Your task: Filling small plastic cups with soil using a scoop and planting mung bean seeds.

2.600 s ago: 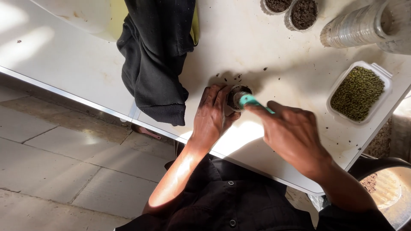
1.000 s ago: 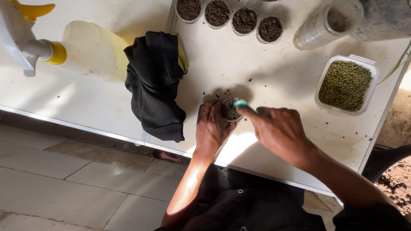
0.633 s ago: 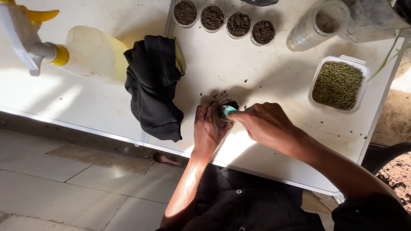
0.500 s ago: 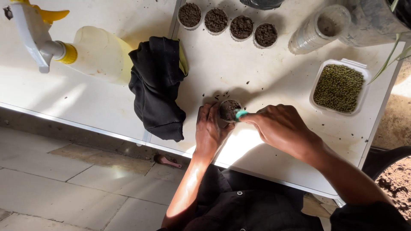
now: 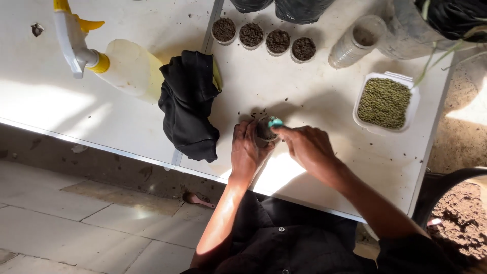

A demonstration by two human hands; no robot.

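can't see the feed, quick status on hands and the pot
Left hand wrapped round small pot. Right hand holds teal tool at its rim. Black cloth lies beside, not touching.

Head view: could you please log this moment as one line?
left hand: grips small soil cup | right hand: holds teal tool at cup | table
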